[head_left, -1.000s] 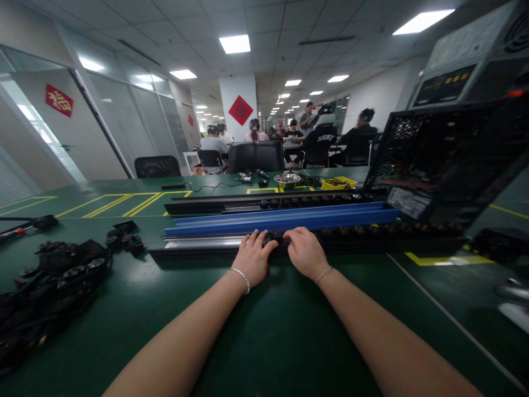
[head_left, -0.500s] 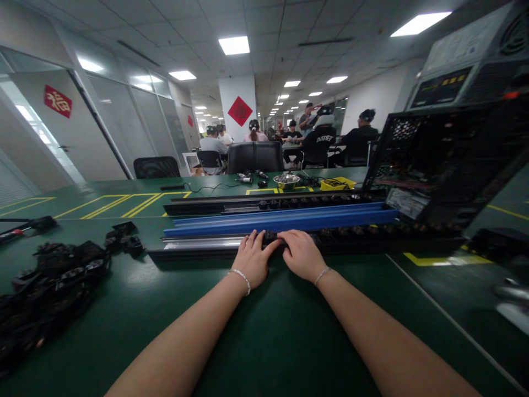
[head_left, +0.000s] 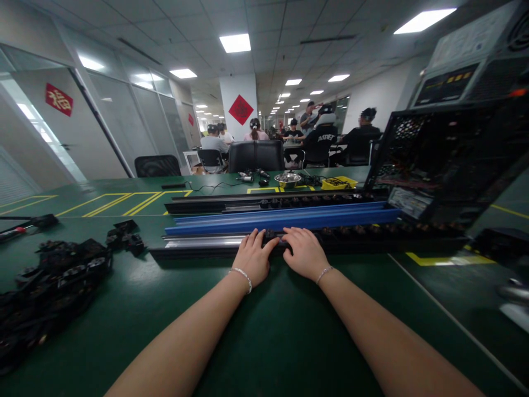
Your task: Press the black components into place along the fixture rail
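A long black rail (head_left: 198, 254) with a shiny silver strip (head_left: 206, 242) lies crosswise before me. A small black block (head_left: 269, 235) sits in it between my hands; its details are too small to make out. My left hand (head_left: 253, 258) rests over the rail with fingers stretched forward and thumb reaching across near the block. To the right of the block, my right hand (head_left: 305, 253) lies on the rail, fingers extended and slightly apart. Several dark parts (head_left: 359, 234) line the rail farther right. Fingers partly hide the rail.
Behind the rail lie a blue rail (head_left: 231, 221) and another black rail (head_left: 194, 206). A pile of black parts (head_left: 61, 275) is at left. An open computer case (head_left: 446, 160) stands at right. A metal bowl (head_left: 287, 180) and yellow tray (head_left: 339, 183) are at the back.
My right hand's fingers have lifted slightly away from the block and straightened, widening the gap between the hands. The left hand stays almost in place.
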The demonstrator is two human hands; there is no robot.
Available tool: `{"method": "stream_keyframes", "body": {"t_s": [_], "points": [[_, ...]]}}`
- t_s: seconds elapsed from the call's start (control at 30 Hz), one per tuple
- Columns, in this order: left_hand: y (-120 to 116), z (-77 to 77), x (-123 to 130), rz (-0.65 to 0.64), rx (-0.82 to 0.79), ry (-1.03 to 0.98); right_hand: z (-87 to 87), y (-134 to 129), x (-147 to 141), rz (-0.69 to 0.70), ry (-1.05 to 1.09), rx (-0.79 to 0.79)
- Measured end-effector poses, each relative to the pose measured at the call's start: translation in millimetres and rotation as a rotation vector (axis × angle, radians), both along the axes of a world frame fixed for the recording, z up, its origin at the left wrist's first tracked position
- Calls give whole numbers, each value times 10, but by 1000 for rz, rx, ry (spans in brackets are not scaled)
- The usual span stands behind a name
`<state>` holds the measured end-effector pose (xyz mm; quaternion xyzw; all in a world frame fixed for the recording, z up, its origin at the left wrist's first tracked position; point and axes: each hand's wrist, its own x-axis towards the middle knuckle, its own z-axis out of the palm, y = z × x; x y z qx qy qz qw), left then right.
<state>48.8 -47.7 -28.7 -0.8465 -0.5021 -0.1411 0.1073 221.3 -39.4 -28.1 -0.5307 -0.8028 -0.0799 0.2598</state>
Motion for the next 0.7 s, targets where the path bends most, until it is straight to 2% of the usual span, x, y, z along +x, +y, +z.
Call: {"method": "stream_keyframes", "body": {"t_s": [0.7], "points": [[-22, 14, 7, 85, -11, 5, 11, -4, -1, 16, -19, 20]]}}
